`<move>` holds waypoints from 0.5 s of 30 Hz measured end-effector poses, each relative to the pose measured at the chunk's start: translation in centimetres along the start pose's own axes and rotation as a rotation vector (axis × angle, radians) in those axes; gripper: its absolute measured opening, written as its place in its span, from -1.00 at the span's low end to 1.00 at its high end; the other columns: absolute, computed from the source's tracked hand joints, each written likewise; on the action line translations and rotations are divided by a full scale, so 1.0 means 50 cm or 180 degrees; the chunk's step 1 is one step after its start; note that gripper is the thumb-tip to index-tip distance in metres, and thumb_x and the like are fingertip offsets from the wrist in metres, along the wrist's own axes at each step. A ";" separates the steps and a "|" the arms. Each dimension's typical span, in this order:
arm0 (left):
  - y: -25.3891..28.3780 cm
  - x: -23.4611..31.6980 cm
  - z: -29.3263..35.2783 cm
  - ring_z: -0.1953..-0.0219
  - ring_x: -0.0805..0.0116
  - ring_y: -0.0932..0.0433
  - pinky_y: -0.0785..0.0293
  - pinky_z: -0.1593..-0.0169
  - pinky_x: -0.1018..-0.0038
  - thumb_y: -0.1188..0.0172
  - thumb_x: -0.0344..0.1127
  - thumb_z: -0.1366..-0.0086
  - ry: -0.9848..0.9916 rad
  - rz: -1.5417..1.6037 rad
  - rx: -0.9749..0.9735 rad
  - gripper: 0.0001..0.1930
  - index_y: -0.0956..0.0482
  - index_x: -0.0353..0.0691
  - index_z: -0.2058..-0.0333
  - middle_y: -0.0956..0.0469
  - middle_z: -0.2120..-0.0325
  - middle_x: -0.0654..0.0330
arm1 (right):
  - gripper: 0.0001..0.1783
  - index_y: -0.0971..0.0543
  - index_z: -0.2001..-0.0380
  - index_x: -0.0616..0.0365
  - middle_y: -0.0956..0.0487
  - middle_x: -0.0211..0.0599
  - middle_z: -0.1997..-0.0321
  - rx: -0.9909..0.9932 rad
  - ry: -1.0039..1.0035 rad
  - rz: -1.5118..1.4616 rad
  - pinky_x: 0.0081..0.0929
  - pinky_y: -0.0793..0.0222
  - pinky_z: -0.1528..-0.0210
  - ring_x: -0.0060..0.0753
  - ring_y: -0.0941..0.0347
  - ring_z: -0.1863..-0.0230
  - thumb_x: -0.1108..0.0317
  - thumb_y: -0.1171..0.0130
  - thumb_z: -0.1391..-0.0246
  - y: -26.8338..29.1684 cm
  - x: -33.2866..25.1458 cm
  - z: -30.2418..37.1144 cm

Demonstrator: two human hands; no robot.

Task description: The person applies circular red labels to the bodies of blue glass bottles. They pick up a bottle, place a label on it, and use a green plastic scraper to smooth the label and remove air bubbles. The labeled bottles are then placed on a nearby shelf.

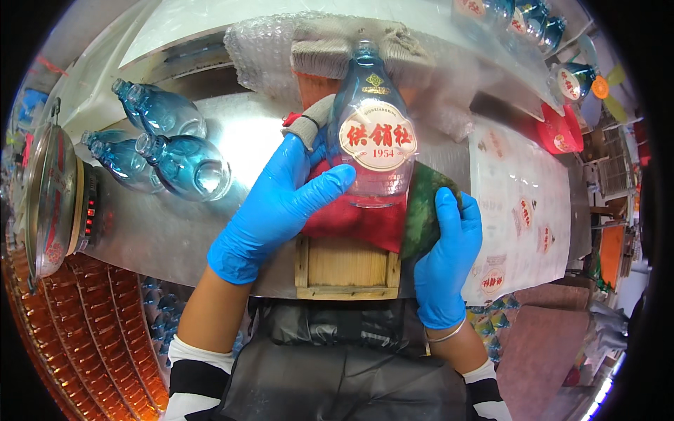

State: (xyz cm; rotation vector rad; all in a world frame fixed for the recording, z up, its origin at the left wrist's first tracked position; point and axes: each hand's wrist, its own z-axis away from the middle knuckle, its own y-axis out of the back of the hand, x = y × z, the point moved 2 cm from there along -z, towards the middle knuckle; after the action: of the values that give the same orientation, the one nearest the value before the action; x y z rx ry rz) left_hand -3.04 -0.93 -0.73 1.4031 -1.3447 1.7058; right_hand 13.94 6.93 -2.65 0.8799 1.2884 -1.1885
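Observation:
A clear blue glass bottle point(379, 184) with a round cream label stands nearly upright in the picture in front of me, its neck pointing away. My left hand point(270, 200), in a blue glove with grey knit fabric point(309, 126) over its fingers, grips the bottle from the left, thumb on its lower side. A red cloth point(351, 226) lies beneath the bottle, with a dark green cloth point(423, 200) beside it. My right hand point(451, 249), also blue-gloved, pinches the green cloth's right edge. Below the red cloth shows a wooden frame point(347, 289).
Several unlabelled blue bottles point(189, 168) lie on the metal table at left, beside a round metal device point(56, 189) with a red display. A printed label sheet point(523, 210) covers the right side. Bubble wrap point(260, 52) and labelled bottles point(570, 81) are farther back.

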 end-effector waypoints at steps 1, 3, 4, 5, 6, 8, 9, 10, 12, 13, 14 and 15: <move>0.002 -0.001 -0.001 -0.20 0.30 -0.13 -0.02 -0.25 0.41 -0.18 -0.40 -0.10 0.0011 0.0070 0.0006 -0.19 0.11 -0.35 -0.23 -0.12 -0.17 0.04 | -0.84 -0.44 0.30 0.22 -0.48 -0.37 0.32 0.0081 0.0042 0.0179 -0.67 -0.35 0.23 -0.64 -0.38 0.29 0.38 -0.09 -0.08 0.018 0.011 -0.017; 0.018 -0.019 0.004 -0.22 0.28 -0.08 0.04 -0.26 0.40 -0.32 -0.30 0.04 -0.0356 -0.0606 -0.0204 0.00 0.19 -0.37 -0.24 -0.08 -0.19 0.03 | -0.86 -0.44 0.29 0.23 -0.46 -0.34 0.28 0.0328 0.0356 0.0422 -0.64 -0.36 0.23 -0.63 -0.38 0.27 0.42 -0.07 -0.08 0.027 0.002 -0.016; 0.023 -0.024 0.006 -0.23 0.26 -0.06 0.07 -0.27 0.39 -0.39 -0.25 0.11 -0.0537 -0.0948 -0.0308 0.09 0.22 -0.38 -0.25 -0.06 -0.20 0.03 | -0.87 -0.45 0.30 0.25 -0.45 -0.33 0.29 0.0488 0.0925 0.0518 -0.58 -0.35 0.26 -0.57 -0.37 0.29 0.50 -0.08 -0.04 0.023 -0.007 -0.009; 0.025 -0.027 0.005 -0.22 0.26 -0.10 -0.01 -0.26 0.38 -0.49 -0.24 0.27 -0.0518 -0.1734 -0.0208 0.24 0.29 -0.35 -0.25 -0.03 -0.21 0.02 | -0.85 -0.45 0.31 0.25 -0.45 -0.31 0.31 0.0062 0.1852 0.1234 -0.56 -0.35 0.26 -0.53 -0.37 0.32 0.54 -0.10 0.01 0.026 -0.025 -0.001; 0.019 -0.028 0.007 -0.21 0.26 -0.11 -0.04 -0.24 0.37 -0.48 -0.26 0.26 -0.0477 -0.1490 -0.0018 0.23 0.28 -0.34 -0.26 -0.03 -0.21 0.01 | -0.82 -0.46 0.32 0.25 -0.45 -0.29 0.33 -0.0391 0.2770 0.1931 -0.53 -0.35 0.26 -0.48 -0.36 0.34 0.58 -0.12 0.06 0.024 -0.047 0.008; -0.003 -0.032 0.013 -0.19 0.26 -0.14 -0.12 -0.21 0.36 -0.47 -0.29 0.25 -0.0412 -0.0983 0.0335 0.21 0.28 -0.32 -0.26 -0.03 -0.21 0.00 | -0.73 -0.58 0.41 0.15 -0.43 -0.37 0.37 -0.1361 0.3484 0.2583 -0.43 -0.24 0.34 -0.39 -0.33 0.39 0.58 -0.28 0.32 -0.004 -0.092 0.030; 0.001 -0.030 0.017 -0.14 0.26 -0.22 -0.23 -0.15 0.37 -0.45 -0.35 0.23 -0.0657 -0.1652 0.0367 0.19 0.27 -0.29 -0.26 -0.14 -0.16 0.01 | -0.68 -0.60 0.40 0.11 -0.42 -0.41 0.35 -0.1527 0.3640 0.2661 -0.42 -0.20 0.36 -0.39 -0.33 0.39 0.57 -0.30 0.40 -0.009 -0.086 0.039; -0.006 -0.032 0.018 -0.11 0.25 -0.27 -0.02 -0.20 0.29 -0.43 -0.26 0.20 -0.0604 -0.1694 0.0460 0.11 0.17 -0.30 -0.24 -0.22 -0.10 0.01 | -0.62 -0.62 0.40 0.06 -0.41 -0.45 0.34 -0.1694 0.3793 0.2740 -0.41 -0.17 0.38 -0.39 -0.33 0.38 0.55 -0.33 0.47 -0.011 -0.081 0.047; -0.013 -0.031 0.025 -0.07 0.25 -0.35 0.31 -0.26 0.17 -0.41 -0.13 0.16 -0.0562 -0.1891 0.0638 0.00 0.00 -0.29 -0.19 -0.35 0.00 0.04 | -0.54 -0.63 0.35 0.01 -0.39 -0.49 0.33 -0.1823 0.3939 0.2707 -0.41 -0.15 0.39 -0.41 -0.33 0.37 0.51 -0.35 0.55 -0.011 -0.097 0.060; -0.013 -0.032 0.027 -0.05 0.25 -0.38 0.44 -0.27 0.12 -0.40 -0.09 0.16 -0.0585 -0.2020 0.0702 -0.05 -0.07 -0.29 -0.16 -0.39 0.04 0.07 | -0.50 -0.63 0.33 -0.01 -0.38 -0.51 0.32 -0.1886 0.4010 0.2691 -0.41 -0.14 0.39 -0.42 -0.33 0.36 0.49 -0.35 0.58 -0.009 -0.102 0.064; -0.013 -0.032 0.030 -0.03 0.25 -0.40 0.57 -0.28 0.07 -0.39 -0.05 0.15 -0.0603 -0.2148 0.0770 -0.10 -0.14 -0.28 -0.13 -0.43 0.07 0.09 | -0.50 -0.63 0.32 -0.04 -0.38 -0.53 0.32 -0.1683 0.3954 0.2728 -0.41 -0.14 0.38 -0.44 -0.33 0.36 0.46 -0.34 0.57 -0.003 -0.104 0.062; -0.014 -0.029 0.032 -0.02 0.25 -0.41 0.56 -0.28 0.06 -0.39 -0.06 0.15 -0.0616 -0.2353 0.0766 -0.10 -0.14 -0.28 -0.13 -0.43 0.07 0.10 | -0.50 -0.64 0.31 -0.06 -0.38 -0.55 0.31 -0.1480 0.3895 0.2763 -0.41 -0.13 0.36 -0.46 -0.32 0.35 0.44 -0.33 0.56 0.005 -0.104 0.058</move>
State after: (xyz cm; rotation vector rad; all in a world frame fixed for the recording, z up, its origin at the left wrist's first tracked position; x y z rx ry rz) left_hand -1.38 -1.89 -1.92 1.9279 -0.5747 1.2680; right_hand 15.39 4.97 2.81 1.6382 1.6754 0.4648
